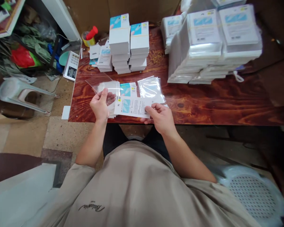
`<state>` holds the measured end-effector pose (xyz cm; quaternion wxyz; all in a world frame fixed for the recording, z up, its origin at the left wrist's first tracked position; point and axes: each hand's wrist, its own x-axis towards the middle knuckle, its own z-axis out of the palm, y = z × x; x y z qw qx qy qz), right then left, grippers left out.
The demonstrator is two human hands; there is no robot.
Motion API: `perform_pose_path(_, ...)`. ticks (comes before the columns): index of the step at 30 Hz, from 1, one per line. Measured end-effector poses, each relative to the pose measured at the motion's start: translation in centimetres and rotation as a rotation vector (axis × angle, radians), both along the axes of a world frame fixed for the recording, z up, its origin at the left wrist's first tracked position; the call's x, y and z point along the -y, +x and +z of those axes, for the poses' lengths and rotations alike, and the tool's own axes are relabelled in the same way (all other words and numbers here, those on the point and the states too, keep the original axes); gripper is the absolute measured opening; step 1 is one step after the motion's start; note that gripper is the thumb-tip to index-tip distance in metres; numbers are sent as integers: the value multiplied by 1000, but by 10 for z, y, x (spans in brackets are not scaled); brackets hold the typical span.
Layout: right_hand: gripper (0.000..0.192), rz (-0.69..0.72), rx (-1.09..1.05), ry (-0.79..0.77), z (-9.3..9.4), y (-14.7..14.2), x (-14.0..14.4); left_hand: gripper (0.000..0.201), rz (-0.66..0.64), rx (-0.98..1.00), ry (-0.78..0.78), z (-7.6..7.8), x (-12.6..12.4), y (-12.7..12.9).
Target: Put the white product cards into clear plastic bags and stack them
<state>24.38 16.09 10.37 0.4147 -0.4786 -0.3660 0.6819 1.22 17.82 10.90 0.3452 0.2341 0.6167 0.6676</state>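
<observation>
My left hand (101,103) pinches a clear plastic bag (98,82) between thumb and fingers, its far end sticking up to the left. A white printed card (134,107) with a blue picture lies level in my right hand (162,117), thumb on top and fingers beneath. The card's left end is close to my left fingers; whether it touches the bag I cannot tell. Behind it, partly covered, lies another blue-and-white card (128,89). Shiny clear bags (151,89) are piled just beyond my right hand.
Tall stacks of cards (119,41) stand at the back of the wooden table (191,108). Large piles of bagged cards (203,34) rise at the back right, near loose rubber bands (156,56). A scale (71,67) sits by the left edge, with a plastic stool (21,93) beyond.
</observation>
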Motion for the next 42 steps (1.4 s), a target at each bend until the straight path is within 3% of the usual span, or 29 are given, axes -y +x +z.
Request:
perform_pose_path(8,48,-171,-15,86,-6,-14,2,40,-55,44,11,-4,9,21)
perform_pose_path(13,42,-273,-42,213,-9,-24,2,36,-102,62,45,3,19,19)
perform_pose_path(18,43,-352,-70,276,-13,-33,7,44,-207,117,42,8,27,20)
perform_pose_path(20,47,-308,-116,257,-13,-38,10,47,-242,121,29,7,31,27)
perform_pose_path(22,47,-146,-126,241,-15,-39,9,47,-267,143,30,7,34,34)
perform_pose_path(24,46,15,-50,310,-20,-35,2,46,-295,172,38,7,38,36)
perform_pose_path(26,45,57,39,420,-25,-28,-9,44,-376,189,14,8,43,34)
perform_pose_path(31,84,83,-2,468,-27,-25,-20,46,-708,146,-152,10,50,29)
perform_pose_path(35,58,133,-20,420,-16,-24,-22,54,-855,0,-292,15,42,27)
perform_pose_path(36,53,85,13,416,-16,-19,-27,55,-827,-89,-303,15,38,23)
perform_pose_path(38,46,-71,186,431,-22,-5,-42,53,-606,-387,-293,13,28,8)
perform_pose_path(40,49,-211,521,459,-33,11,-59,47,-221,-813,-324,7,16,-14)
perform_pose_path(41,53,-243,731,462,-38,18,-66,50,-118,-994,-406,3,11,-27)
perform_pose_path(42,57,-266,930,465,-43,22,-71,55,-97,-1082,-512,0,7,-39)
